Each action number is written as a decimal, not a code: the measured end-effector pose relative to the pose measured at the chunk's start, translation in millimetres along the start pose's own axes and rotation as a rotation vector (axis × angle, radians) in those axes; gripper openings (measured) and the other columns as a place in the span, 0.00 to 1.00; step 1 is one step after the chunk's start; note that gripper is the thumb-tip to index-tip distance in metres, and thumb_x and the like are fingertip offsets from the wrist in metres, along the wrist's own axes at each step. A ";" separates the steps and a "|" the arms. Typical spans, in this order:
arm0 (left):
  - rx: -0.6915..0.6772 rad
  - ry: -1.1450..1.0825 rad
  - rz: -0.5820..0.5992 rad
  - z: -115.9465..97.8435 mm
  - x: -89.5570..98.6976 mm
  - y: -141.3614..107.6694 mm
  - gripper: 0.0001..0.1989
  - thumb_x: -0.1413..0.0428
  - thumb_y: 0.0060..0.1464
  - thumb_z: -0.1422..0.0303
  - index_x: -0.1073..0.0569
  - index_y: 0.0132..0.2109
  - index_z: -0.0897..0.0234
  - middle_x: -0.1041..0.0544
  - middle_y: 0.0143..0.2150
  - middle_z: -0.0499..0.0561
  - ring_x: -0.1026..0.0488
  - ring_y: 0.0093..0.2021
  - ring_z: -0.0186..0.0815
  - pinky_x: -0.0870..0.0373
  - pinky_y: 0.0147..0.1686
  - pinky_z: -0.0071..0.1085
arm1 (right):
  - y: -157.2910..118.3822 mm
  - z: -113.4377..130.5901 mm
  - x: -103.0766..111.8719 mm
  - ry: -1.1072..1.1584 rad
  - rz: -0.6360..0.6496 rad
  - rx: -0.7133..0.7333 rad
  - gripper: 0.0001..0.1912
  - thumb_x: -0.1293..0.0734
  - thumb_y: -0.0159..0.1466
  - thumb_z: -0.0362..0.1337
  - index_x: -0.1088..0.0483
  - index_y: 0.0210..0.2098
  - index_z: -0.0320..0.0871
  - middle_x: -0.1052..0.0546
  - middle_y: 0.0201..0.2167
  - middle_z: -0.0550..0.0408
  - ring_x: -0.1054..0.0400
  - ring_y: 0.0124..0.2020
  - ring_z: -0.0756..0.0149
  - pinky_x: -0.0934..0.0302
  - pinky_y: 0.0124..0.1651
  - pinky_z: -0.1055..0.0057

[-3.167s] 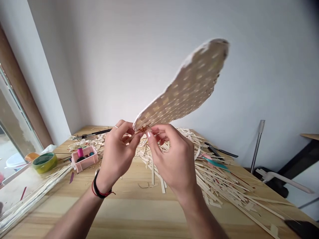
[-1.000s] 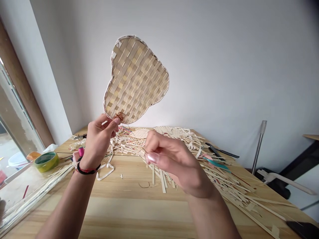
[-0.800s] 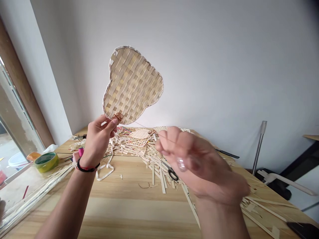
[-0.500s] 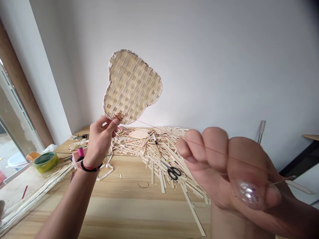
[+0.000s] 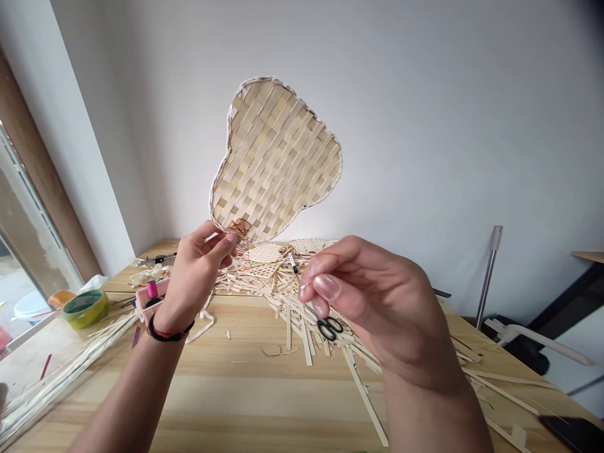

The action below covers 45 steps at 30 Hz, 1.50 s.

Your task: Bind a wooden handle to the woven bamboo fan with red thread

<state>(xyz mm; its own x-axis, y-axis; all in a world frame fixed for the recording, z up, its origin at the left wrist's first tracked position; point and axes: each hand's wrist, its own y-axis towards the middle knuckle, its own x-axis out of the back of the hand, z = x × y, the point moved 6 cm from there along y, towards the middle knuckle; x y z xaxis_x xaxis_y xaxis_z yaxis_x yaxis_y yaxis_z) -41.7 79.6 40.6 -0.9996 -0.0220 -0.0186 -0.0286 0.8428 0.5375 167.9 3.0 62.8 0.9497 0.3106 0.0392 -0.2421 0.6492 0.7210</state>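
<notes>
My left hand (image 5: 202, 258) pinches the lower edge of a woven bamboo fan (image 5: 278, 157), held upright against the wall. The fan has a wavy outline and a pale bound rim. Reddish-brown stitching (image 5: 239, 228) crosses its lower corner beside my left thumb. My right hand (image 5: 363, 302) is closed in a pinch in front of the table, to the right of the fan and apart from it. A fine red thread (image 5: 337, 254) shows at its fingertips; whether a needle is there too, I cannot make out. Slack thread hangs below the stitching.
Bamboo strips (image 5: 306, 340) lie heaped across the table, with black-handled scissors (image 5: 329, 327) and a marker (image 5: 293, 263) among them. On the left are a pink box (image 5: 141, 302), a magenta thread spool (image 5: 151, 289) and a roll of tape (image 5: 85, 308). A wall stands behind.
My right hand has come from close to the camera at the right back toward the fan, and the taut thread has gone slack. The fan has shifted right and slightly up.
</notes>
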 end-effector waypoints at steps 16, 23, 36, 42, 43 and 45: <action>-0.003 -0.106 0.199 -15.1 -33.0 -24.3 0.08 0.37 0.66 0.63 0.22 0.38 0.61 0.31 0.30 0.48 0.36 0.30 0.32 0.39 0.29 0.29 | -2.2 -2.2 -1.2 -0.552 -0.350 0.180 0.06 0.30 0.73 0.33 0.20 0.45 0.46 0.16 0.34 0.57 0.21 0.32 0.67 0.24 0.39 0.66; 0.026 -0.155 0.194 -18.7 -32.0 -28.7 0.09 0.35 0.65 0.62 0.23 0.38 0.62 0.30 0.31 0.46 0.34 0.32 0.30 0.36 0.32 0.26 | -1.8 4.1 -9.6 -0.711 -0.367 0.262 0.07 0.32 0.74 0.32 0.19 0.44 0.43 0.15 0.36 0.57 0.22 0.32 0.70 0.25 0.38 0.68; 0.001 -0.172 0.192 -23.1 -33.7 -28.5 0.10 0.36 0.66 0.64 0.25 0.36 0.62 0.30 0.31 0.45 0.34 0.32 0.29 0.35 0.31 0.24 | -2.6 4.9 -13.3 -0.811 -0.397 0.331 0.07 0.33 0.73 0.30 0.21 0.43 0.40 0.14 0.37 0.53 0.19 0.35 0.67 0.26 0.41 0.68; -0.030 -0.151 0.183 -25.2 -32.6 -29.8 0.09 0.37 0.67 0.64 0.24 0.37 0.62 0.31 0.30 0.45 0.36 0.31 0.29 0.37 0.31 0.25 | -3.1 9.3 -18.4 -0.903 -0.405 0.393 0.06 0.32 0.72 0.27 0.21 0.42 0.39 0.15 0.36 0.52 0.18 0.35 0.66 0.27 0.39 0.70; -0.031 -0.145 0.182 -25.5 -32.7 -30.0 0.09 0.37 0.67 0.64 0.24 0.38 0.62 0.31 0.30 0.45 0.36 0.31 0.29 0.37 0.31 0.25 | -3.1 9.8 -18.8 -0.912 -0.410 0.401 0.06 0.32 0.72 0.27 0.21 0.41 0.38 0.15 0.35 0.52 0.18 0.35 0.66 0.27 0.39 0.70; -0.033 -0.136 0.181 -26.0 -32.9 -30.4 0.09 0.37 0.67 0.64 0.24 0.38 0.62 0.30 0.30 0.45 0.36 0.31 0.29 0.37 0.30 0.25 | -3.0 10.3 -19.1 -0.925 -0.417 0.415 0.06 0.32 0.72 0.27 0.21 0.41 0.38 0.15 0.35 0.52 0.18 0.35 0.66 0.27 0.39 0.70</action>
<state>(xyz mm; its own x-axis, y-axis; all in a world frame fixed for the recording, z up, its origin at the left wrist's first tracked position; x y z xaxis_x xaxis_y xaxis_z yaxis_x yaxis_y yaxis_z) -8.0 40.8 46.7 -0.9788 0.2022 -0.0319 0.1484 0.8082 0.5699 152.5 -12.1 67.1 0.7656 -0.6325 0.1172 0.0537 0.2443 0.9682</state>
